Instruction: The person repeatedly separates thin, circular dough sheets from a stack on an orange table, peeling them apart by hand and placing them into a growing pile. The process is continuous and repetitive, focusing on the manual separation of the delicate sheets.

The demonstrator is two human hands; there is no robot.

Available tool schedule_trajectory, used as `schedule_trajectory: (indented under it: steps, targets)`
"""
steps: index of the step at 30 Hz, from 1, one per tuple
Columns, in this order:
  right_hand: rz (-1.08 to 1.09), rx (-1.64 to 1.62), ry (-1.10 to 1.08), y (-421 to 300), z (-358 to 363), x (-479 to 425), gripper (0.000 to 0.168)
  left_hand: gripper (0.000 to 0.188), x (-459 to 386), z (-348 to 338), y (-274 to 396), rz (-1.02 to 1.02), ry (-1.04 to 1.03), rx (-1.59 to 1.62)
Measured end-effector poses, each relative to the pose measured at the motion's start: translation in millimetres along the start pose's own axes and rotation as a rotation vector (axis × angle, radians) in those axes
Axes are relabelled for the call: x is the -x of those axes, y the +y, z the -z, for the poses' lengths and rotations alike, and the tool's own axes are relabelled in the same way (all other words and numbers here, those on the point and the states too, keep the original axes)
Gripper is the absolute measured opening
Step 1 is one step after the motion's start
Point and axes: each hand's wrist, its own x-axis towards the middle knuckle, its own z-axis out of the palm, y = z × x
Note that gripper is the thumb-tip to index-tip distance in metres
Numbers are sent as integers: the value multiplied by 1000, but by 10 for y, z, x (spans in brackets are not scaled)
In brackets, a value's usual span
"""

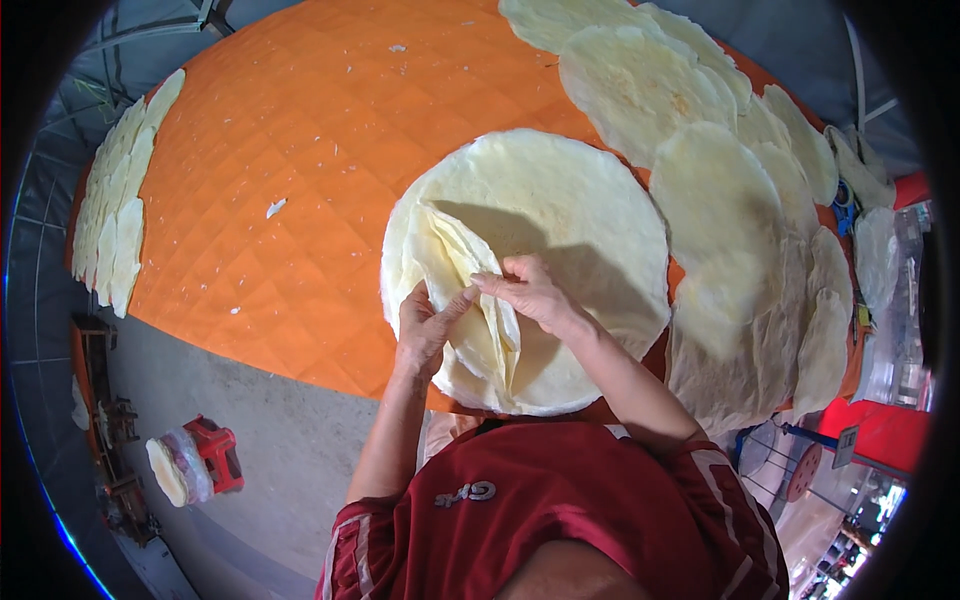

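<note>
Before me a stack of large round flatbreads (570,180) lies on an orange quilted cloth (300,187), at its near edge. The top sheet's left part is gathered into upright folds (491,337). My left hand (429,322) pinches the folded sheet from the left, its thumb on top and some fingers hidden beneath the dough. My right hand (529,291) grips the same folds from the right, its fingertips close to the left thumb. Both hands cast shadows on the flat part of the sheet.
Overlapping flatbreads (712,202) spread along the cloth's right side, more (116,202) at its far left. Small white scraps (276,208) dot the cloth. A red plastic stool (217,454) with a bagged stack of round sheets (180,466) stands on the floor at lower left. Blue-handled scissors (844,206) lie at right.
</note>
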Motion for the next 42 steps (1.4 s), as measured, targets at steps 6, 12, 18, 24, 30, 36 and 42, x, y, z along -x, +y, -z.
schedule_trajectory:
  steps: [6, 12, 18, 24, 30, 36, 42]
  targets:
    - [-52, -101, -71, 123, 73, -54, 42, 48, 41, -42, 45, -59, -84, -103]
    - [114, 276, 140, -174, -31, -70, 31, 49, 12, -43, 49, -21, -131, -150]
    - [436, 600, 239, -221, -84, -166, 17, 40, -8, 14, 78, -65, -158, -125]
    - [299, 378, 114, -70, -12, -214, 21, 28, -245, 112, 101, 117, 18, 89]
    - [208, 537, 196, -365, -120, -285, 42, 25, -321, 161, 23, 44, -60, -79]
    - [219, 518, 209, -190, -71, -398, 21, 31, -234, 132, 46, 116, 43, 134]
    - [265, 575, 161, -159, -165, -321, 21, 29, -345, 301, -73, 129, 160, 1]
